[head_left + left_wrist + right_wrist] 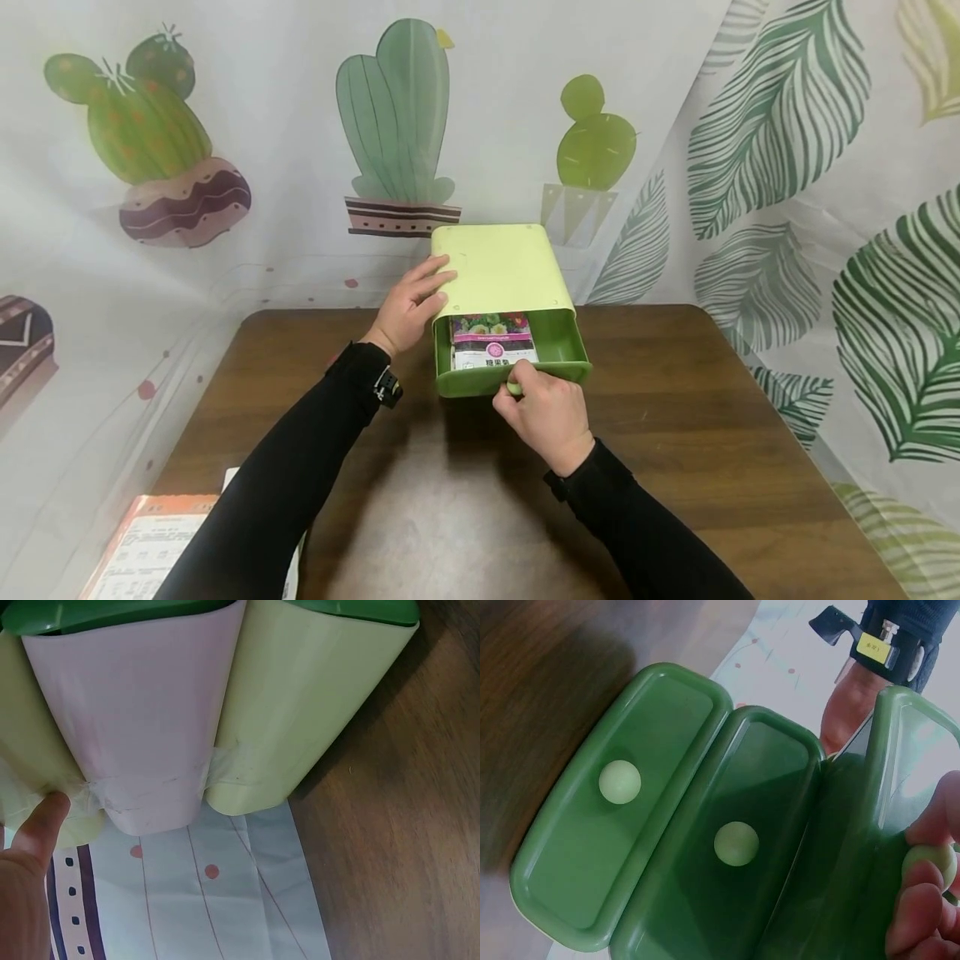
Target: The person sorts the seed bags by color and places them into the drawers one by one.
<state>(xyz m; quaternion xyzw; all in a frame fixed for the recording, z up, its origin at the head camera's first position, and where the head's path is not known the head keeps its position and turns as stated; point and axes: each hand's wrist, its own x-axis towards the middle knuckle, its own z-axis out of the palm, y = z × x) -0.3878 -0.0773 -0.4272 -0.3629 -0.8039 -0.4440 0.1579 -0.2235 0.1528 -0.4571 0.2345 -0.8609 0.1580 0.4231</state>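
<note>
A stack of small drawer boxes stands at the far edge of the table, its yellow-green top box (498,262) uppermost. The green top drawer (558,337) is pulled partway out. Inside it lies a flower-printed packet (491,340) with a pink band. My right hand (551,412) pinches the drawer's round light-green knob (930,861) with thumb and curled fingers. On the left side of the top box rests my left hand (408,312), fingers extended over its upper edge. In the left wrist view, a pink box (139,720) sits between two yellow-green ones, joined with clear tape.
Two lower green drawers, a middle one (705,900) and a bottom one (570,877), are closed, each with a round knob. Printed paper sheets (161,542) lie at the near left of the brown table (675,400). A cactus-print curtain (300,150) hangs right behind the stack.
</note>
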